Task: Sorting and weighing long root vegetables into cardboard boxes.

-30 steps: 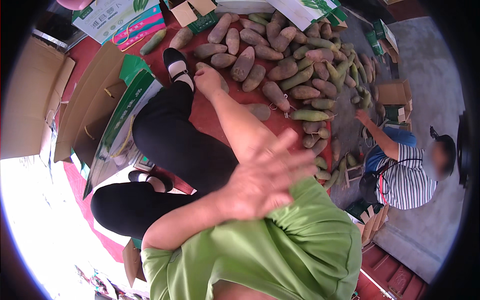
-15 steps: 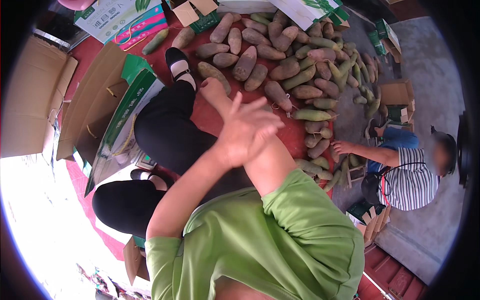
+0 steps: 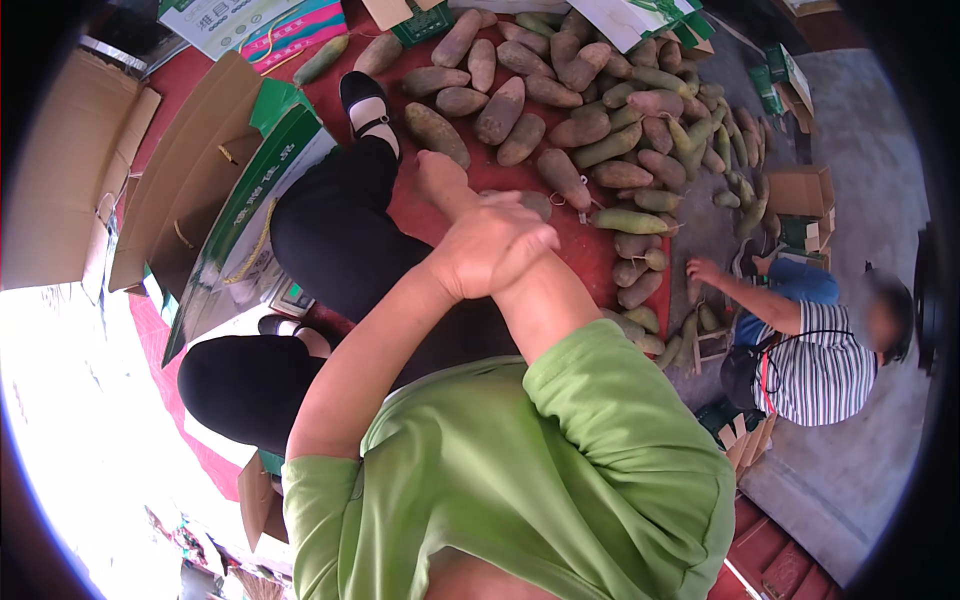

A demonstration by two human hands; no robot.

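My left hand (image 3: 490, 245) lies across my right forearm (image 3: 545, 305), its fingers bent round it near the wrist. Beyond it, my right hand (image 3: 440, 178) points away from me with its fingers curled; nothing sticks out of them, though the palm is hidden. A large oblong vegetable (image 3: 437, 135), brown-green, lies on the red floor covering just past my right hand. Part of a grey-green one (image 3: 535, 205) shows behind my left hand. A reddish-brown one (image 3: 564, 178) with a small white tag lies to the right.
A heap of reddish-brown and green long vegetables (image 3: 640, 140) spreads across the back and right. Open cardboard cartons (image 3: 190, 150) stand at left, one green-and-white (image 3: 245, 235). Another person (image 3: 820, 350) in a striped shirt sits at right, one hand near the vegetables.
My left hand's fingers, spread and blurred before, now bend round my right forearm. The other person's hand has moved slightly up and to the right. The view has shifted a little.
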